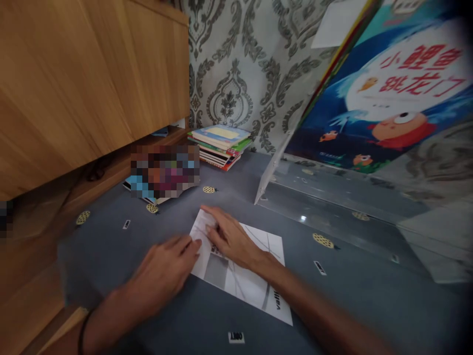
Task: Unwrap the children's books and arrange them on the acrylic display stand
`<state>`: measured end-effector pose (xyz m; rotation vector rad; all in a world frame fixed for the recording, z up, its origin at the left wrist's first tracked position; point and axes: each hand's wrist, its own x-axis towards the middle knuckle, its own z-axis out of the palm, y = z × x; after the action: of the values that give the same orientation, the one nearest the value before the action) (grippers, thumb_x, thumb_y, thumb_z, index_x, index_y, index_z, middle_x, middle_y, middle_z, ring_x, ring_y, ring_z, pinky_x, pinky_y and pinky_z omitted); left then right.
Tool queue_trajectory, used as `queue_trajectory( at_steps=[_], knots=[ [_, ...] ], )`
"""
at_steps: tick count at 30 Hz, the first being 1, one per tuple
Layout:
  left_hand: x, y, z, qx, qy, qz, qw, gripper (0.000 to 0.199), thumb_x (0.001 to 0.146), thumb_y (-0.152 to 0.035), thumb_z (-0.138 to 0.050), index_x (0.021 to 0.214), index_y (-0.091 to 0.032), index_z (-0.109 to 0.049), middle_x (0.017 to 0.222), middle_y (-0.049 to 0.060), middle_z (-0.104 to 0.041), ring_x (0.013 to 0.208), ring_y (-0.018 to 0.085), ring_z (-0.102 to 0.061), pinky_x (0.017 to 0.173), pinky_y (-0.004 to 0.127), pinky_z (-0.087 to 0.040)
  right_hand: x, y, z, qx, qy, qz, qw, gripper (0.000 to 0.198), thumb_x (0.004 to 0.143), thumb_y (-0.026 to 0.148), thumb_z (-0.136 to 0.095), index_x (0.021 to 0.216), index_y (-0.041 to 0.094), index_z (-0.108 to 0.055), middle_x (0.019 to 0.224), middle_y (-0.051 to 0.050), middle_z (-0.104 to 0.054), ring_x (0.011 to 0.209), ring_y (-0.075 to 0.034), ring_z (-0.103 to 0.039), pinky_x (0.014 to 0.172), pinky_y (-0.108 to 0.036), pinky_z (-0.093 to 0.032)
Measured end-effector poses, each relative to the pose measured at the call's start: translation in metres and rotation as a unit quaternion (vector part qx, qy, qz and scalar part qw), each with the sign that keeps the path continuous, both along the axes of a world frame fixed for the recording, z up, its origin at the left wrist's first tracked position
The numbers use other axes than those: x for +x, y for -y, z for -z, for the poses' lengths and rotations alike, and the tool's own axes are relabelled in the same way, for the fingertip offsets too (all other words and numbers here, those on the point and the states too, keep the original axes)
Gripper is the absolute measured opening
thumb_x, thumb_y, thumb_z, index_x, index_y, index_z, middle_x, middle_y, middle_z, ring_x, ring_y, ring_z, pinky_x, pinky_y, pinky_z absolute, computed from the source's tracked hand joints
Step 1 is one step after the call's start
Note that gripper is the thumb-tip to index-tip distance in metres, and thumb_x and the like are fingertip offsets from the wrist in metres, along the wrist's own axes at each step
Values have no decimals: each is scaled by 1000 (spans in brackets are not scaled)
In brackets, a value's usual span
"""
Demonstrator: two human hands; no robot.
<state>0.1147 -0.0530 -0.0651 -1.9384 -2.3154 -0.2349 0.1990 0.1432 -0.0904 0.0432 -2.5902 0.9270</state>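
A white printed leaflet (254,291) lies at a slant on the grey-blue cloth, with dark lettering near its right edge and grey patches and curved lines across it. My left hand (166,268) is at the leaflet's left edge, fingers bent and closed, the fingertips and thumb pinching that edge. Across the leaflet's upper left part rests my right hand (234,239), its index finger stretched towards the top left corner and its thumb apart, pressing down on the paper. Part of the leaflet is hidden under the right hand and forearm.
A clear acrylic stand (273,170) on the right holds a picture book (354,128) with a red fish. At the back is a stack of books (221,140). Nearer lies another book (162,177), its cover blurred out. A wooden cabinet (92,64) borders the left.
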Motion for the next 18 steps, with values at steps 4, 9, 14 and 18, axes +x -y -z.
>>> queue_trajectory(
  at_steps=[4, 9, 14, 18],
  knots=[
    [-25, -33, 1, -35, -67, 4, 997, 19, 99, -13, -42, 107, -14, -60, 118, 13, -65, 109, 28, -62, 85, 43, -57, -1, -4, 6, -55, -67, 79, 993, 39, 98, 18, -42, 136, 22, -51, 116, -11, -70, 108, -23, -66, 96, -46, -52],
    [-41, -46, 18, -22, -83, 29, 996, 33, 97, -6, -38, 127, -10, -52, 138, 19, -58, 129, 30, -54, 103, 49, -50, 0, 3, 2, 44, -42, 62, 996, 37, 98, 12, -40, 132, 20, -51, 114, -10, -69, 106, -24, -62, 96, -45, -48],
    [-47, -42, 22, 14, -39, 34, 999, 31, 101, -16, -36, 128, -13, -52, 138, 19, -60, 132, 29, -54, 101, 49, -52, 0, 13, -10, 157, 52, 43, 985, 24, 98, 11, -45, 120, 16, -55, 116, -14, -70, 113, -26, -60, 98, -45, -45],
    [-49, -42, 23, 51, -46, 48, 997, 32, 100, -17, -37, 129, -12, -51, 133, 19, -63, 127, 29, -58, 96, 50, -54, 6, 15, -14, 188, 71, 58, 978, 23, 100, 12, -44, 119, 14, -55, 123, -14, -69, 119, -24, -59, 104, -44, -42]
  ],
)
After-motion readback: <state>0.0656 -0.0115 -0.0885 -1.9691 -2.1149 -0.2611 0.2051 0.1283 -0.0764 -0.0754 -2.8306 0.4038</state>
